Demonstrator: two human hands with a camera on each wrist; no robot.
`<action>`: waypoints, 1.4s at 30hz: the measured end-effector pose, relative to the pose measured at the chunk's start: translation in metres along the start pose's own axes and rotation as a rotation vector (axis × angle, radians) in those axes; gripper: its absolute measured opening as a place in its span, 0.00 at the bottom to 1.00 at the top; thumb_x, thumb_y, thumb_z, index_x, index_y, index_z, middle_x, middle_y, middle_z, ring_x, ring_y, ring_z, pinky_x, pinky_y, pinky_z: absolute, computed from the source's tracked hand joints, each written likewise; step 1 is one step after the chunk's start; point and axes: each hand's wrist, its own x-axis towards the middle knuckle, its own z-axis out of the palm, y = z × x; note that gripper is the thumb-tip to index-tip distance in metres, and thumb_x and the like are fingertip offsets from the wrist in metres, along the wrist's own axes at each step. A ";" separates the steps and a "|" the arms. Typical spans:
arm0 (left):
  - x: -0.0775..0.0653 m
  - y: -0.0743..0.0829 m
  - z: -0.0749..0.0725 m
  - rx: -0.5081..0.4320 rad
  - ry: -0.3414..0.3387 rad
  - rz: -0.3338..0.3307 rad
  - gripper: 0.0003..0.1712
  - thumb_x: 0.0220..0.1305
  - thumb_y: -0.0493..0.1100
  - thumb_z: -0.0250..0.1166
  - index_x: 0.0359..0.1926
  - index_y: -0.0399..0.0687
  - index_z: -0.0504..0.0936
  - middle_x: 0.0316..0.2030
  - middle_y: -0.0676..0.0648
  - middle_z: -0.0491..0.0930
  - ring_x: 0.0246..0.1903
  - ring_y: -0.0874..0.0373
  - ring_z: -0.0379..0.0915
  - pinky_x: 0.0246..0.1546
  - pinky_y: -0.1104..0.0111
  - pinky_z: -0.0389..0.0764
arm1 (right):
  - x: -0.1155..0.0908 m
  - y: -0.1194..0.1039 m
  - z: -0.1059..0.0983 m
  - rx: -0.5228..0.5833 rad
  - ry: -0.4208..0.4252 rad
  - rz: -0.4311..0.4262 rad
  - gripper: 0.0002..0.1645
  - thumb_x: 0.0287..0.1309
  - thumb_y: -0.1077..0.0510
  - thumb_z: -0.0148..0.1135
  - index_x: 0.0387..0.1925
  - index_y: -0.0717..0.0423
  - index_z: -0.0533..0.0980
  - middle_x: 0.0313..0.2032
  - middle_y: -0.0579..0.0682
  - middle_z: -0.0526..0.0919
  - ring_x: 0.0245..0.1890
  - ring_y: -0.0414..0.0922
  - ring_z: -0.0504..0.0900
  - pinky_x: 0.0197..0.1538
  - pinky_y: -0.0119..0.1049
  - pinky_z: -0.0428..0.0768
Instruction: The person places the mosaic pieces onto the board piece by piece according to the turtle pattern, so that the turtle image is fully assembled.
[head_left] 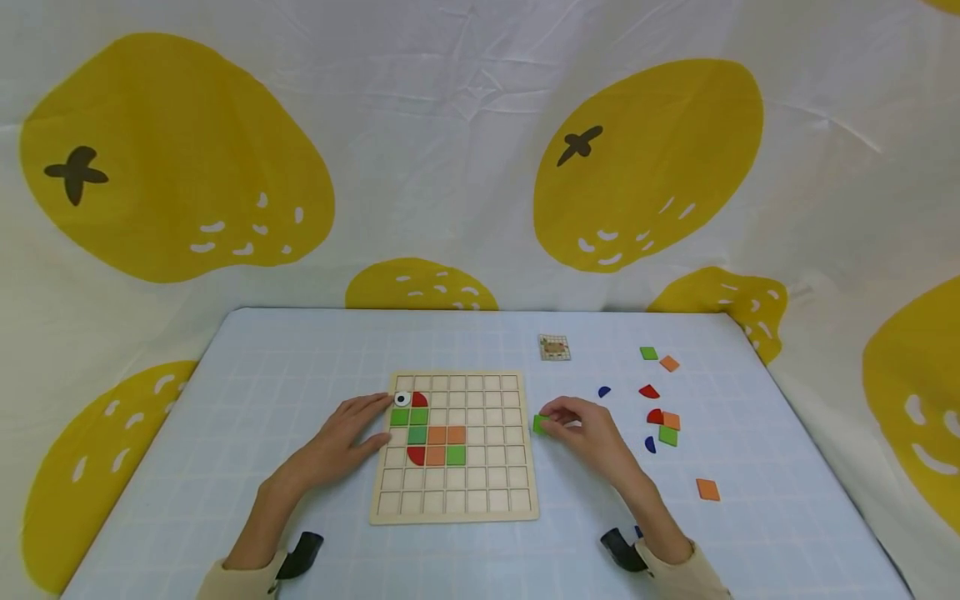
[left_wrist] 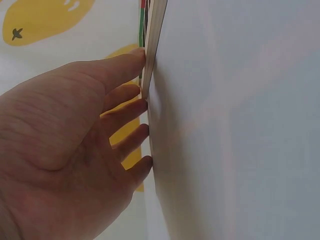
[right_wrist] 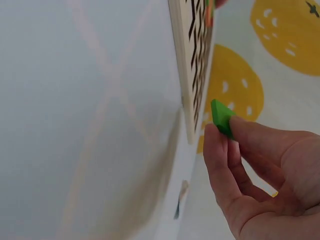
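Note:
A square wooden grid board (head_left: 495,479) lies on the table, with coloured tiles set in its upper left cells. Among them are a white eye tile (head_left: 402,399), red quarter-round pieces and green and orange squares. My left hand (head_left: 337,442) rests at the board's left edge, fingers extended, thumb and fingertips touching the rim; the left wrist view shows the fingers (left_wrist: 125,117) relaxed. Just right of the board, my right hand (head_left: 588,433) pinches a green square tile (right_wrist: 222,118) between thumb and fingertips, held above the table in the right wrist view.
To the right lie loose pieces: green squares (head_left: 667,436), orange squares (head_left: 708,490), red quarter-rounds (head_left: 649,392) and blue half-rounds (head_left: 604,392). A small patterned card (head_left: 555,347) lies behind the board. A fruit-printed cloth (head_left: 450,167) hangs at the table's far edge.

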 end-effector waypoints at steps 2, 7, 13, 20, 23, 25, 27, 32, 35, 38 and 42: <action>0.000 -0.001 0.000 -0.002 0.001 0.002 0.36 0.73 0.46 0.65 0.76 0.42 0.66 0.74 0.38 0.65 0.73 0.37 0.56 0.69 0.38 0.64 | 0.003 -0.003 0.005 0.010 -0.011 -0.016 0.08 0.60 0.63 0.74 0.41 0.54 0.85 0.35 0.44 0.85 0.38 0.42 0.81 0.45 0.32 0.85; 0.001 -0.003 0.002 0.003 0.002 0.001 0.36 0.73 0.47 0.66 0.76 0.43 0.66 0.73 0.39 0.66 0.73 0.37 0.57 0.69 0.38 0.64 | 0.009 -0.012 0.018 0.038 -0.034 -0.076 0.07 0.59 0.63 0.74 0.40 0.55 0.85 0.35 0.44 0.85 0.37 0.41 0.82 0.44 0.32 0.85; 0.001 -0.005 0.002 0.004 0.003 0.002 0.36 0.73 0.47 0.66 0.76 0.44 0.66 0.73 0.39 0.66 0.73 0.38 0.57 0.69 0.38 0.64 | 0.012 -0.023 0.033 0.064 -0.102 -0.172 0.06 0.63 0.64 0.71 0.42 0.59 0.84 0.37 0.47 0.86 0.38 0.44 0.83 0.45 0.35 0.85; 0.001 -0.005 0.003 0.007 -0.003 0.002 0.36 0.73 0.47 0.65 0.76 0.43 0.66 0.74 0.40 0.65 0.73 0.38 0.57 0.69 0.39 0.64 | 0.017 -0.032 0.049 0.078 -0.159 -0.192 0.06 0.64 0.65 0.69 0.42 0.60 0.84 0.38 0.48 0.86 0.39 0.44 0.83 0.45 0.34 0.83; 0.001 -0.005 0.002 0.003 -0.001 0.008 0.36 0.73 0.47 0.65 0.76 0.43 0.66 0.73 0.39 0.66 0.73 0.38 0.57 0.69 0.39 0.64 | 0.018 -0.033 0.054 0.084 -0.176 -0.200 0.05 0.65 0.65 0.69 0.42 0.60 0.84 0.38 0.48 0.86 0.39 0.44 0.83 0.46 0.34 0.84; 0.001 -0.005 0.002 0.000 0.000 0.011 0.36 0.73 0.47 0.65 0.76 0.43 0.66 0.73 0.39 0.66 0.73 0.38 0.57 0.69 0.39 0.64 | 0.019 -0.034 0.057 0.085 -0.185 -0.205 0.05 0.65 0.65 0.68 0.42 0.60 0.84 0.38 0.47 0.86 0.39 0.43 0.83 0.46 0.34 0.84; 0.001 -0.005 0.002 -0.001 0.001 0.012 0.36 0.73 0.47 0.65 0.76 0.43 0.66 0.73 0.40 0.66 0.73 0.38 0.57 0.69 0.39 0.65 | 0.020 -0.035 0.059 0.078 -0.190 -0.209 0.05 0.65 0.65 0.68 0.42 0.60 0.84 0.38 0.47 0.85 0.38 0.43 0.83 0.45 0.33 0.84; 0.001 -0.005 0.003 0.004 0.001 0.000 0.36 0.73 0.48 0.66 0.76 0.44 0.66 0.74 0.40 0.66 0.73 0.39 0.57 0.69 0.39 0.65 | 0.021 -0.036 0.063 0.066 -0.208 -0.214 0.05 0.65 0.65 0.68 0.42 0.60 0.84 0.36 0.47 0.85 0.36 0.42 0.82 0.41 0.32 0.82; 0.001 -0.004 0.003 0.010 0.001 -0.007 0.36 0.73 0.47 0.66 0.76 0.44 0.66 0.74 0.40 0.65 0.73 0.39 0.57 0.69 0.39 0.65 | 0.022 -0.038 0.064 0.064 -0.220 -0.212 0.04 0.65 0.65 0.68 0.41 0.61 0.84 0.35 0.48 0.85 0.36 0.42 0.81 0.40 0.31 0.82; 0.001 -0.003 0.002 0.012 -0.001 -0.011 0.36 0.73 0.47 0.66 0.76 0.44 0.66 0.74 0.40 0.65 0.73 0.38 0.57 0.69 0.39 0.65 | 0.022 -0.039 0.065 0.059 -0.228 -0.211 0.03 0.66 0.66 0.67 0.40 0.61 0.83 0.34 0.49 0.84 0.35 0.42 0.81 0.39 0.30 0.81; 0.001 -0.001 0.001 0.012 -0.001 -0.010 0.36 0.73 0.46 0.66 0.76 0.43 0.66 0.73 0.39 0.66 0.73 0.37 0.57 0.68 0.38 0.64 | 0.022 -0.040 0.065 0.044 -0.233 -0.224 0.03 0.65 0.67 0.67 0.40 0.61 0.83 0.33 0.49 0.84 0.34 0.42 0.80 0.38 0.30 0.80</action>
